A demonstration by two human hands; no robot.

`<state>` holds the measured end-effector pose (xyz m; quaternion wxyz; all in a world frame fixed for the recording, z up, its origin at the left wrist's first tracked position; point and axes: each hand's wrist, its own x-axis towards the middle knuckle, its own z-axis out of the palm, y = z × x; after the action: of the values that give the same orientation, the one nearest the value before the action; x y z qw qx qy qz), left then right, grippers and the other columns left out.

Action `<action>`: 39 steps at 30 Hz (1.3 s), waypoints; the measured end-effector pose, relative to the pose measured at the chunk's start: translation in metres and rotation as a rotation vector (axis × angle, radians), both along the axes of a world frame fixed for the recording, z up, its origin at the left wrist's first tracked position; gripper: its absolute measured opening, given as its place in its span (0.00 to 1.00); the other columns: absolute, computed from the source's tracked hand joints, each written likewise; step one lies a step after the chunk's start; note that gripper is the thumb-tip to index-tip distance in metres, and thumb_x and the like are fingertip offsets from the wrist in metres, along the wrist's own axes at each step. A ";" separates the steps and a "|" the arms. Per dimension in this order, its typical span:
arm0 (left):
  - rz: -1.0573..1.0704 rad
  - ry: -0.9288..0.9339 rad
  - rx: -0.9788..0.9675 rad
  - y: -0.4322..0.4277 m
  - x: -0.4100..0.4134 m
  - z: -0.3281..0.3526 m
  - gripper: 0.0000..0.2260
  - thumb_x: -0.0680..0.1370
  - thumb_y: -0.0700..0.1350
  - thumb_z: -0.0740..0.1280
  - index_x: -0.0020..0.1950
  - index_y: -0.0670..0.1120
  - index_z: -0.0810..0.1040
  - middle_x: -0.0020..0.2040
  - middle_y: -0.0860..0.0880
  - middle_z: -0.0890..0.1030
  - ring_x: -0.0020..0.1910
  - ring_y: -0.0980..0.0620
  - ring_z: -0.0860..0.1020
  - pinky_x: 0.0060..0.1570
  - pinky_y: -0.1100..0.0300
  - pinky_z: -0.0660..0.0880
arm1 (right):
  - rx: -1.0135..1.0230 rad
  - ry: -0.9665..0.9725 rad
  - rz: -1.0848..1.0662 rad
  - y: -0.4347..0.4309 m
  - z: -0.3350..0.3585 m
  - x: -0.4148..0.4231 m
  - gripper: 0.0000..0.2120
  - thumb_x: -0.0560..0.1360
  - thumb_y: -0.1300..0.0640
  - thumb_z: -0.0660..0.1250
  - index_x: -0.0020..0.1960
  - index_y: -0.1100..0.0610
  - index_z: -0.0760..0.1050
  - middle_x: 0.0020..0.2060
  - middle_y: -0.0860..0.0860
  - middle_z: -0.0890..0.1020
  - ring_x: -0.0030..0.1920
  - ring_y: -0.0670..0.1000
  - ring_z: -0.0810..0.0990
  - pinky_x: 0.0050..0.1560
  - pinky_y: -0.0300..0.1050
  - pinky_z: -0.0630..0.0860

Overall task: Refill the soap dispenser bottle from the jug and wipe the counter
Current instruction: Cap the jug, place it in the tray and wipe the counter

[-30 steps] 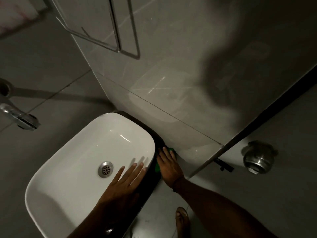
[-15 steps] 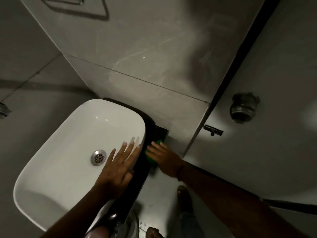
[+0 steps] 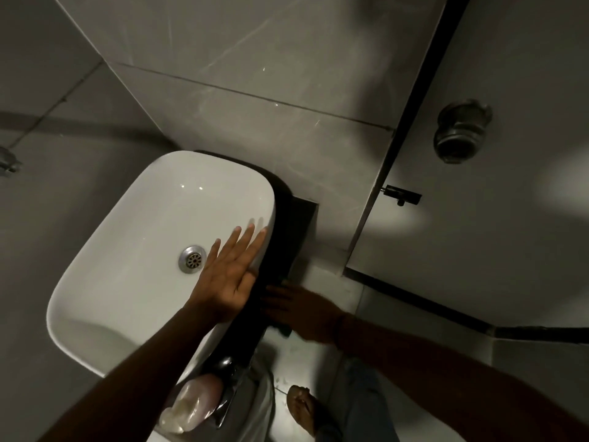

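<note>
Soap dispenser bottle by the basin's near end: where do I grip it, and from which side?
Wrap the soap dispenser bottle round its translucent body, clear of the black pump, likely from the right: the left forearm crosses its left side, and the rounded body offers more hold than the pump.

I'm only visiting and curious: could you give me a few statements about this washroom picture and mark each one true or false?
1. The left hand lies flat, fingers straight, on the white basin. True.
2. The right hand holds a jug. False: it rests on the dark counter beside the basin, and no jug is in view.
3. The basin is full of water. False: its drain lies bare.
4. A door knob sits to the right of the basin. True.
</note>
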<state>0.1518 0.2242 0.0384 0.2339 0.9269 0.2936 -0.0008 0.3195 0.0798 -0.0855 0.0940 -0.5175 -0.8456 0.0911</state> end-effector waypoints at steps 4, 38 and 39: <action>0.002 0.001 -0.004 0.000 0.000 0.001 0.33 0.81 0.51 0.52 0.87 0.54 0.51 0.88 0.53 0.49 0.87 0.50 0.46 0.84 0.38 0.47 | -0.089 0.055 -0.217 0.024 0.023 -0.007 0.29 0.75 0.63 0.68 0.76 0.60 0.71 0.74 0.58 0.74 0.78 0.64 0.66 0.81 0.62 0.56; 0.041 -0.010 -0.006 -0.004 0.002 0.006 0.33 0.80 0.51 0.53 0.87 0.55 0.53 0.88 0.51 0.52 0.87 0.46 0.50 0.82 0.34 0.53 | -0.072 0.031 -0.291 0.052 0.024 0.025 0.21 0.79 0.62 0.60 0.70 0.61 0.76 0.72 0.59 0.77 0.78 0.63 0.67 0.81 0.62 0.58; 0.039 -0.007 0.005 -0.003 0.002 0.006 0.32 0.81 0.51 0.53 0.87 0.55 0.53 0.88 0.51 0.52 0.87 0.46 0.50 0.82 0.34 0.53 | -0.052 0.041 -0.221 0.049 0.021 0.024 0.22 0.77 0.63 0.62 0.71 0.61 0.75 0.72 0.59 0.77 0.78 0.63 0.67 0.81 0.62 0.58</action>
<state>0.1536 0.2215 0.0440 0.2327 0.9215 0.3109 0.0079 0.3432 0.1291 -0.0647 0.1074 -0.6081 -0.7785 0.1123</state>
